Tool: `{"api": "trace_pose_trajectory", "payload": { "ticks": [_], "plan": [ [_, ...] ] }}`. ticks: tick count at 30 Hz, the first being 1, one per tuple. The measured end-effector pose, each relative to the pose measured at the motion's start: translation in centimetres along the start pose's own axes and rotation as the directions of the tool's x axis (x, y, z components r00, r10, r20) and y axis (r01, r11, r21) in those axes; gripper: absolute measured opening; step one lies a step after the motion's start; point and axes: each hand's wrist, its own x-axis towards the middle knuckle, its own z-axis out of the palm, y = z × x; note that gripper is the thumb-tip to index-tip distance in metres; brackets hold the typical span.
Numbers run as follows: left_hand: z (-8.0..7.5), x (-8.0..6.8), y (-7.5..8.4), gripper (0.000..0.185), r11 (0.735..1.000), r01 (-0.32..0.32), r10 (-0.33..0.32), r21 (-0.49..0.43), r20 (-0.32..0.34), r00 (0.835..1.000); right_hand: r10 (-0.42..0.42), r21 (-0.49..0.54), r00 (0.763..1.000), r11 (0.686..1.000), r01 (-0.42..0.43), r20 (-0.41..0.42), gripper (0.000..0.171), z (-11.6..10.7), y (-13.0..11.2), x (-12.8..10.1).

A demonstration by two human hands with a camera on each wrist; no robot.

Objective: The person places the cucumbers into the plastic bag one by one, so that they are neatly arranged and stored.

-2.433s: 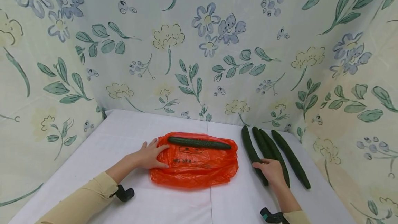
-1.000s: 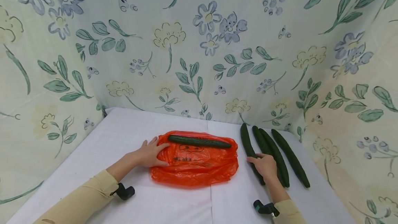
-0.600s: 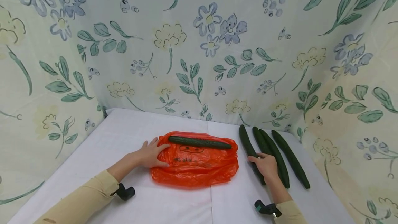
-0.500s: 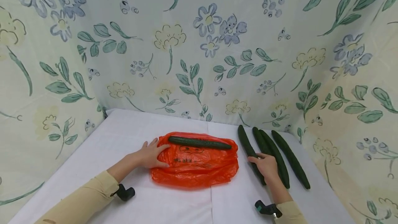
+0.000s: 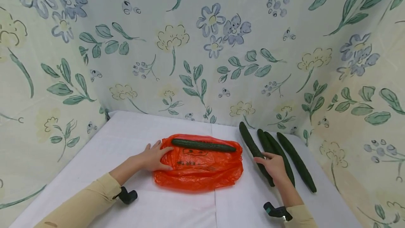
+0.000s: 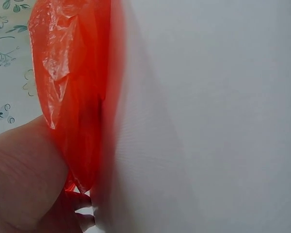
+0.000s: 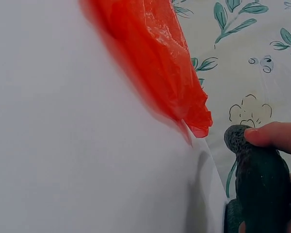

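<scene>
In the head view my right hand (image 5: 274, 166) grips a long dark green cucumber (image 5: 250, 143) around its lower half, the far end tilted up and to the left. The right wrist view shows the thumb pressed on this cucumber (image 7: 262, 179) from above, with a shadow on the cloth beside it. My left hand (image 5: 155, 157) rests with spread fingers on the left edge of a flat red plastic bag (image 5: 202, 177). One cucumber (image 5: 204, 145) lies crosswise on the bag's far part. In the left wrist view some fingers show beyond the bag's edge (image 6: 77, 97).
Right of the held cucumber, three more lie on the white-covered table (image 5: 145, 200): a touching pair (image 5: 278, 147) partly behind my right hand, and a separate cucumber (image 5: 297, 163) at the far right. Flower-printed cloth (image 5: 190, 45) hangs behind and at both sides of the table.
My right hand first slid its cucumber slightly left, away from the pair; now the cucumber's far end has swung further left and up. My left hand and the bag have stayed in place.
</scene>
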Motion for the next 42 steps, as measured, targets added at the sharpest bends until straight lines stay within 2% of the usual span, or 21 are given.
{"api": "trace_pose_trajectory", "payload": {
  "ticks": [16,27,31,36,42],
  "plan": [
    [0.0,0.4,-0.2,0.092,1.0,0.009,-0.009,0.02,0.004,1.0,-0.088,-0.079,0.99,0.992,0.097,0.107,0.084,-1.4,-2.1,-0.1],
    [0.3,0.2,-0.4,0.092,1.0,-0.008,0.008,0.012,-0.026,1.0,-0.159,-0.09,0.976,0.981,0.173,0.148,0.077,-1.2,-2.9,-0.1],
    [0.4,0.0,-0.4,0.092,1.0,-0.021,0.022,0.021,-0.034,0.999,-0.207,-0.086,0.959,0.97,0.227,0.193,0.071,-1.3,-3.1,-0.1],
    [0.3,0.0,-0.4,0.094,0.999,-0.013,0.014,0.033,-0.046,0.999,-0.277,-0.052,0.924,0.952,0.301,0.263,0.061,-1.2,-4.1,-0.3],
    [0.3,0.2,-0.6,0.095,0.999,-0.015,0.016,0.033,-0.044,0.999,-0.292,-0.073,0.902,0.941,0.33,0.317,0.057,-0.5,-5.6,0.1]
  ]
}}
